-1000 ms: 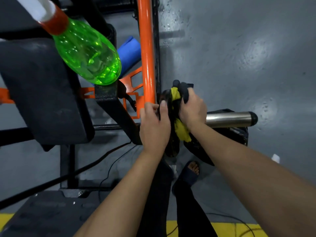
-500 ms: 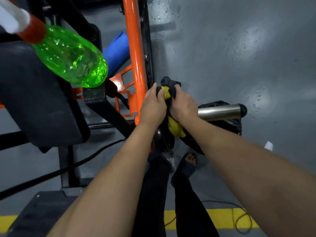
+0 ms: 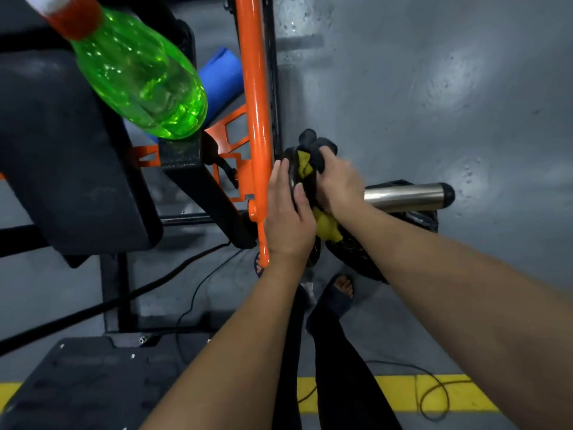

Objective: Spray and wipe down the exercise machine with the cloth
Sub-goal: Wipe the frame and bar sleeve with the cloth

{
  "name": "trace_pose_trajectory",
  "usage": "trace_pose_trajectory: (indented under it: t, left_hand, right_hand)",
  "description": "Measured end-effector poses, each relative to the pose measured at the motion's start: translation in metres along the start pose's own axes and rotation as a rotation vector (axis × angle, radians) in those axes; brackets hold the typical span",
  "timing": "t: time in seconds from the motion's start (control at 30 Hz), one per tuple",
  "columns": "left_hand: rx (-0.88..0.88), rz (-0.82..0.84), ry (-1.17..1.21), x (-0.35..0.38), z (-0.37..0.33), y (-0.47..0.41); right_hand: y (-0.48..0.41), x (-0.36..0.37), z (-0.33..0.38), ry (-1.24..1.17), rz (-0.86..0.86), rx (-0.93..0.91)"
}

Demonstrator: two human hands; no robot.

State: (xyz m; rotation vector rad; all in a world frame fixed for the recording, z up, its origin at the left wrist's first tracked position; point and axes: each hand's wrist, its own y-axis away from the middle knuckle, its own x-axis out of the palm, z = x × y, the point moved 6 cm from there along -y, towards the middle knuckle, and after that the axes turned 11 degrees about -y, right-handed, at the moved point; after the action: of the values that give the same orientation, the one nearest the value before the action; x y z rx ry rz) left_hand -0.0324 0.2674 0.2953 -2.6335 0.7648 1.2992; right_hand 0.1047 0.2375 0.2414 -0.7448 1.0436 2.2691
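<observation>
Our left hand [image 3: 288, 212] has slid lower on the black weight plate [image 3: 290, 170], fingers curled over its rim beside the orange frame [image 3: 257, 119]. Our right hand [image 3: 338, 184], motion-blurred, still clutches the yellow-and-dark cloth [image 3: 325, 226] against the plate's face, near the steel bar [image 3: 406, 197].

Bottle [image 3: 139, 79] top cut off at upper edge, blurred. R hand [image 3: 339, 181] motion-blurred; fingertips buried in cloth [image 3: 305, 161], which is mostly hidden btw both hands. L hand [image 3: 288, 225] covers most of plate [image 3: 290, 169]. Bar [image 3: 406, 197] inner end hidden behind R hand.
</observation>
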Motion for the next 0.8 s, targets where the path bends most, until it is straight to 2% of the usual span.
trace_pose_trajectory:
  t: [0.07, 0.13, 0.2, 0.3, 0.37, 0.47, 0.6, 0.7, 0.8]
  left_hand:
    - [-0.025, -0.01, 0.012, -0.001, 0.0, 0.0]
    - [-0.008, -0.007, 0.018, 0.0, 0.001, -0.001]
    - [0.028, -0.011, 0.013, 0.0, 0.003, -0.001]
    - [0.073, -0.001, 0.002, 0.001, 0.004, 0.001]
    - [0.068, 0.008, 0.007, 0.003, 0.006, 0.002]
    - [0.054, -0.021, 0.018, 0.004, 0.006, 0.006]
    - [-0.009, -0.044, 0.032, 0.004, 0.007, 0.015]
    - [0.047, -0.005, 0.094, -0.003, 0.006, 0.024]
    - [-0.038, 0.038, 0.141, -0.022, 0.006, 0.018]
  right_hand:
    - [-0.016, -0.001, -0.004, -0.046, 0.004, 0.195]
    - [-0.023, 0.0, -0.007, -0.091, -0.024, 0.258]
    - [-0.014, 0.0, -0.006, -0.088, -0.073, 0.155]
    - [0.022, -0.004, -0.004, -0.086, -0.157, -0.163]
    - [0.027, -0.004, -0.006, -0.088, -0.133, -0.237]
    - [0.002, -0.003, -0.001, -0.001, -0.044, -0.067]
    - [-0.014, 0.001, -0.012, -0.122, -0.08, 0.174]
    - [-0.007, -0.002, -0.014, -0.147, -0.143, 0.151]
    - [0.005, -0.009, -0.007, -0.111, -0.196, -0.022]
